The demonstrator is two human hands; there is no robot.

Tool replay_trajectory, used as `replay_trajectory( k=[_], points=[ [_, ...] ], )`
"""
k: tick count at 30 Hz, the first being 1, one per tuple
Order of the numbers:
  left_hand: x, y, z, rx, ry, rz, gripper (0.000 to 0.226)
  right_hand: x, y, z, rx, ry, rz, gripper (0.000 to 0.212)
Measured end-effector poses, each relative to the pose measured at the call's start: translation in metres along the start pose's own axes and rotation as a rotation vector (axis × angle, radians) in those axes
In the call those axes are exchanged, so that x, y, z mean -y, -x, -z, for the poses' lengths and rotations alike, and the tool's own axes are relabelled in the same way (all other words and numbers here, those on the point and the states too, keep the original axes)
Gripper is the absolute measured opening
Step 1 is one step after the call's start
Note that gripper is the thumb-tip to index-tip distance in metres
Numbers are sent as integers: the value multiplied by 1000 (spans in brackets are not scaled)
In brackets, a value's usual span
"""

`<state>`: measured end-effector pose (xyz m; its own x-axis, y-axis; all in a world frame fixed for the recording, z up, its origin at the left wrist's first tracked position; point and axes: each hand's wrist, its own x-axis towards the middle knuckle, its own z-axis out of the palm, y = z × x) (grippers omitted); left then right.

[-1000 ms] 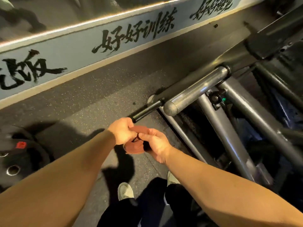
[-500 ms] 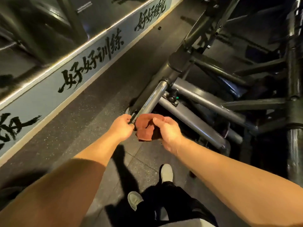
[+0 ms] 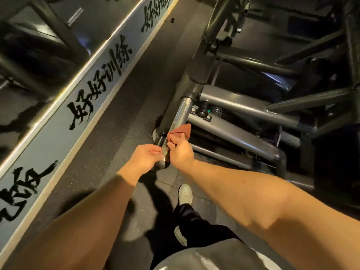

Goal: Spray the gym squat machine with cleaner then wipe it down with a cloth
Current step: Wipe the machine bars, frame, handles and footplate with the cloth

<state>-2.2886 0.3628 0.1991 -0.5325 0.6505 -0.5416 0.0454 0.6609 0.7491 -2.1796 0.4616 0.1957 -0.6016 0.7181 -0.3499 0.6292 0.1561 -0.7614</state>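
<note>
A shiny steel bar (image 3: 181,115) sticks out of the grey squat machine frame (image 3: 243,106) toward me. My right hand (image 3: 180,152) pinches a reddish-brown cloth (image 3: 182,131) against the right side of that bar near its end. My left hand (image 3: 145,157) sits at the bar's end, fingers curled at the bar's left side; whether they hold it is unclear. No spray bottle is in view.
A low mirrored wall with a grey band of black brush lettering (image 3: 97,88) runs along the left. Dark rubber floor (image 3: 124,121) lies between it and the machine. Several grey frame tubes crowd the right. My legs and pale shoes (image 3: 185,193) stand below.
The view has swung so the bar now points toward me. My right hand has carried the cloth from between both hands onto the bar; my left hand has let go of the cloth.
</note>
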Motion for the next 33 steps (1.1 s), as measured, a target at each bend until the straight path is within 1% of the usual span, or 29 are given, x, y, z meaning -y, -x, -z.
replay_trajectory(
  k=[2,3,7,10,11,12,14,16,17,19,20,22,24,25,27,29,30,31,33],
  points=[
    [2,-12,7,28,-21,-10,36,-2,-22,2,-12,16,-32,40],
    [1,-18,9,25,-46,-16,37,0,-31,4,-8,30,-49,41],
    [-16,-46,4,30,-129,-12,31,1,-74,16,-17,100,-99,45],
    [-37,-67,-2,65,-268,-29,24,7,-119,44,-6,130,-91,39],
    [-41,-72,-2,88,-296,-56,26,11,-132,54,23,143,-75,36],
    [-44,-79,0,133,-278,-83,33,12,-142,60,38,151,-66,34],
    [-48,-88,5,219,-227,-38,45,13,-152,67,18,122,-67,28],
    [-49,-92,9,249,-237,4,44,7,-151,68,-1,39,-109,21],
    [-48,-93,11,264,-256,-23,43,6,-149,69,-10,15,-108,21],
    [-47,-94,15,276,-231,-88,46,13,-146,73,16,39,-38,36],
    [-43,-95,15,286,-197,-107,46,14,-146,73,47,81,-23,37],
    [-39,-97,18,315,-131,-72,39,14,-141,71,73,95,-63,29],
    [-41,-101,20,374,-87,-41,36,10,-133,65,26,66,-79,35],
    [-41,-105,22,396,-114,-58,35,12,-126,60,1,59,-101,38],
    [-40,-112,26,423,-149,-89,29,18,-106,49,-37,29,-162,37],
    [-41,-122,30,473,-129,-95,21,25,-80,32,-109,-40,-209,38],
    [-41,-127,32,501,-153,-110,22,27,-67,22,-153,-63,-230,38],
    [-43,-131,34,534,-199,-142,22,27,-54,10,-198,-65,-218,39],
    [-48,-133,37,573,-211,-123,18,26,-23,-18,-262,-149,-219,39]
  ],
)
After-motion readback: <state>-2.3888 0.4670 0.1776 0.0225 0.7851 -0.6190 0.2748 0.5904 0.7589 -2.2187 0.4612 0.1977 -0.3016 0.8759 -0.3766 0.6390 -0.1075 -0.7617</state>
